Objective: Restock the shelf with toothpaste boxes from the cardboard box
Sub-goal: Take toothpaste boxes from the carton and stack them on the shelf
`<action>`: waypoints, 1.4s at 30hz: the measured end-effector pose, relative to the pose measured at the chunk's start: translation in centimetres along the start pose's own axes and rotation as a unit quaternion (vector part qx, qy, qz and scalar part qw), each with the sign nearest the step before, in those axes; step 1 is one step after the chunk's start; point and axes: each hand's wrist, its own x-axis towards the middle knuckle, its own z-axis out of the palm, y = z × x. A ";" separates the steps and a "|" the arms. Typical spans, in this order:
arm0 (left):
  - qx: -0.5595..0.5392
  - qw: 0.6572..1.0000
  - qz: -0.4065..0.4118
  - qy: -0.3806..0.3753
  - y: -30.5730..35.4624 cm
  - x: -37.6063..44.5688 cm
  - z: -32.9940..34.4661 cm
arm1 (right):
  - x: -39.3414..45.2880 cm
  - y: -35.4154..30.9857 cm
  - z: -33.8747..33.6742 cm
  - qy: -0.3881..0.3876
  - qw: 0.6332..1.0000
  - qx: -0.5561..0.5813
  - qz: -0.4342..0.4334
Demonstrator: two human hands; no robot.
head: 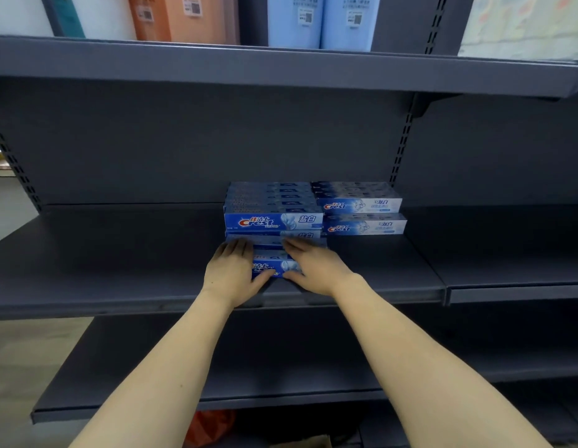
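Note:
On the dark grey middle shelf (119, 253) stand two stacks of toothpaste boxes: a blue stack (274, 218) and, to its right, a paler white-blue stack (362, 206). In front of the blue stack lies one more blue toothpaste box (270, 268), held at both ends. My left hand (231, 270) grips its left end, fingers over the top and thumb under the front. My right hand (315, 265) grips its right end the same way. The cardboard box is out of view.
An upper shelf (281, 64) carries orange (180, 17) and light blue packages (316, 21). A lower grey shelf (248, 367) juts out beneath my arms. Something orange (213, 425) lies on the floor below. A slotted upright (402, 147) divides the shelf bays.

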 end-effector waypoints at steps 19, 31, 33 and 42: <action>0.008 0.999 -0.042 -0.019 0.5 1.2 0.8 | 2.4 0.7 0.7 0.002 1.000 0.018 0.002; 0.036 0.999 -0.014 0.010 1.1 0.8 -0.3 | 0.9 0.6 -0.4 0.029 0.999 0.039 0.025; 0.029 0.999 -0.010 0.017 1.3 1.2 -1.1 | 0.8 0.9 -1.2 0.033 0.998 0.039 0.024; 0.035 0.997 -0.056 -0.037 1.3 4.3 -2.7 | 2.9 1.7 -3.9 0.043 0.998 0.040 0.008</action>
